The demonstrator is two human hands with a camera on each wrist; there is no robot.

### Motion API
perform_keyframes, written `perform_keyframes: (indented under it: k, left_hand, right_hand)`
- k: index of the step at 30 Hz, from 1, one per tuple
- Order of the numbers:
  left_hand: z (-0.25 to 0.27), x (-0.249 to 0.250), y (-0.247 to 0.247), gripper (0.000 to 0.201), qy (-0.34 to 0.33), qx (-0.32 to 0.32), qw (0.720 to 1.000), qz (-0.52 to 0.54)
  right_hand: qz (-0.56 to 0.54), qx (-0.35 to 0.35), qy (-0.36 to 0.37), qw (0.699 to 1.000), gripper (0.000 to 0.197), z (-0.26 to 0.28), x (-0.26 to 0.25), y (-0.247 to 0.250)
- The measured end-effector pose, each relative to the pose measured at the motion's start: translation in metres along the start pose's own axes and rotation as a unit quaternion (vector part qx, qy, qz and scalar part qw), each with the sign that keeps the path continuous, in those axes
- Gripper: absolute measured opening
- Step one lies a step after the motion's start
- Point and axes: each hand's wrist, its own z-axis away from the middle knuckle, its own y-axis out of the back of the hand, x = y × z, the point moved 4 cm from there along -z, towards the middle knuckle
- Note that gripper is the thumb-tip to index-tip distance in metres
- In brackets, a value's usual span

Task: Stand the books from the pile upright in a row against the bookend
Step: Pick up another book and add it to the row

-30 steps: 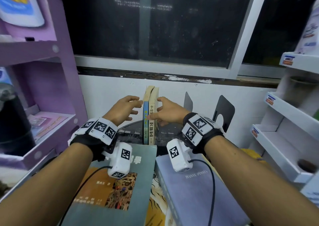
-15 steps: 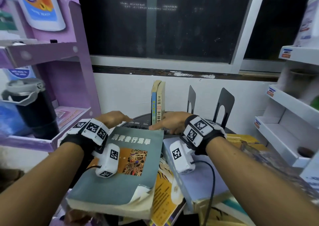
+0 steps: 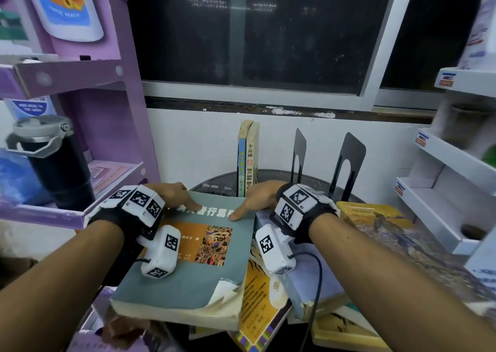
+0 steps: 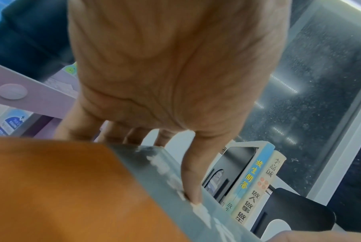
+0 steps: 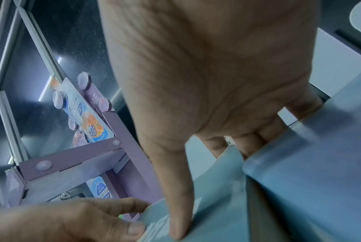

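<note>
Two upright books [image 3: 248, 158] stood against the wall with Chinese characters down their spines, black bookends [image 3: 349, 163] just beside. Both hands, left hand [image 3: 174, 196] and right hand [image 3: 257, 198], gripped the far edge of a grey-green book [image 3: 188, 276] topping the pile, thumbs pressing its Chinese title.

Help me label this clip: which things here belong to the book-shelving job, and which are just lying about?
Job:
- grey-green book, gripped by left hand and right hand
- two upright books
- black bookends
- piled books

Lying about:
- black flask
- purple rack
- white shelves
</note>
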Motion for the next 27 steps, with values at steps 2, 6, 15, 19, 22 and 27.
perform_keyframes:
  k: [2,6,15,19,22,27]
  left_hand:
    - [0.0,-0.002,0.0,0.073,0.004,0.004,1.0,0.007]
    - [-0.001,-0.006,0.002,0.073,-0.002,0.009,0.999,0.031]
    - [0.012,-0.008,0.03,0.059,-0.034,0.052,0.992,0.113]
    - [0.032,-0.003,0.052,0.07,-0.067,0.069,0.985,0.141]
    - [0.044,-0.001,0.068,0.074,-0.092,0.097,0.977,0.167]
    - [0.066,0.009,0.086,0.042,-0.139,0.132,0.956,0.22]
  right_hand:
    - [-0.01,0.012,0.004,1.0,0.071,-0.003,0.001,0.0]
    - [-0.029,0.029,0.014,0.999,0.073,-0.006,0.002,0.001]
    - [-0.188,0.074,0.048,0.978,0.063,-0.001,-0.003,0.018]
    - [-0.296,0.084,0.095,0.947,0.052,0.019,-0.015,0.027]
    - [-0.336,0.104,0.129,0.927,0.052,0.038,-0.023,0.038]
    - [-0.368,0.157,0.17,0.9,0.046,0.067,-0.028,0.055]
